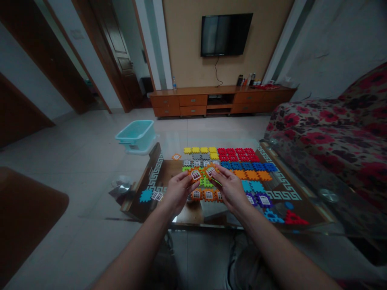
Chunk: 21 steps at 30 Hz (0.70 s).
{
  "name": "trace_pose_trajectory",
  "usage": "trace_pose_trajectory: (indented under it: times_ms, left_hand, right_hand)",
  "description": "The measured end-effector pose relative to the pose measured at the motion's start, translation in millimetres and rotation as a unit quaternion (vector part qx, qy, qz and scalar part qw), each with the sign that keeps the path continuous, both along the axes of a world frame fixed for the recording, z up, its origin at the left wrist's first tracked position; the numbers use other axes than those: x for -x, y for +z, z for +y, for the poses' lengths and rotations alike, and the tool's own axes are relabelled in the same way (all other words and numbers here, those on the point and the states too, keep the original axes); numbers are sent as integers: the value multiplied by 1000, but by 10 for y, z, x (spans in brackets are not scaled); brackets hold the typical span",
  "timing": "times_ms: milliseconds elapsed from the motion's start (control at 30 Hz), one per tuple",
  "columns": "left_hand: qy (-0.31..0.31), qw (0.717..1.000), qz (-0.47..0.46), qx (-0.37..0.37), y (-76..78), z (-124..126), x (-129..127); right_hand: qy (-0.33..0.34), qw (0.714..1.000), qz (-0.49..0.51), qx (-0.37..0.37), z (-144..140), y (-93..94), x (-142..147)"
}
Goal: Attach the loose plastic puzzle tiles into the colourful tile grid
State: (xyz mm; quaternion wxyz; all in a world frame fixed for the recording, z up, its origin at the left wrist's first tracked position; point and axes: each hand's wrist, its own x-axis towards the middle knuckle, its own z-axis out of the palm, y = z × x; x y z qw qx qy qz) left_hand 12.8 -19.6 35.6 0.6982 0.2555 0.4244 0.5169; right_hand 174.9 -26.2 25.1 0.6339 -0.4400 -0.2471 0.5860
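Note:
My left hand (180,188) pinches an orange interlocking tile (196,175) with a white window in it. In my right hand (229,185) is a second orange window tile (211,171), held close to the first. Both are above the glass table. Under them lie green tiles (206,183), partly hidden by my hands. Nearer me is a row of orange window tiles (208,195). Behind are grey window tiles (197,163), yellow tiles (196,150) and red tiles (236,154). Blue tiles (246,166), plain orange tiles (251,175) and purple window tiles (263,199) lie to the right.
The glass table (184,221) also bears a light blue tile (146,196), loose white window pieces (157,196), a lone orange tile (176,156) and a red triangle piece (295,218). A turquoise tub (137,141) stands on the floor. A flowered sofa (326,137) is at right.

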Motion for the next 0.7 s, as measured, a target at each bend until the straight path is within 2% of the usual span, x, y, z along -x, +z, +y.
trace_pose_trajectory:
  times_ms: [167,300,433,533,700]
  left_hand:
    - [4,1000,15,-6,-30,0,-18]
    - [22,999,33,-18,-35,-23,-50]
    - [-1,999,12,-48,-13,-60,-74]
    - [-33,996,18,-83,1,-77,-77]
    - [-32,991,38,-125,-36,-61,-65]
  right_hand:
    - [-32,998,-59,-8,46,-102,-16]
    - [-72,978,-184,-66,17,-121,15]
    - [-24,949,-286,-127,-76,-59,98]
    - [17,939,-299,-169,-129,-28,149]
    - [38,914,-338,-219,-154,-43,153]
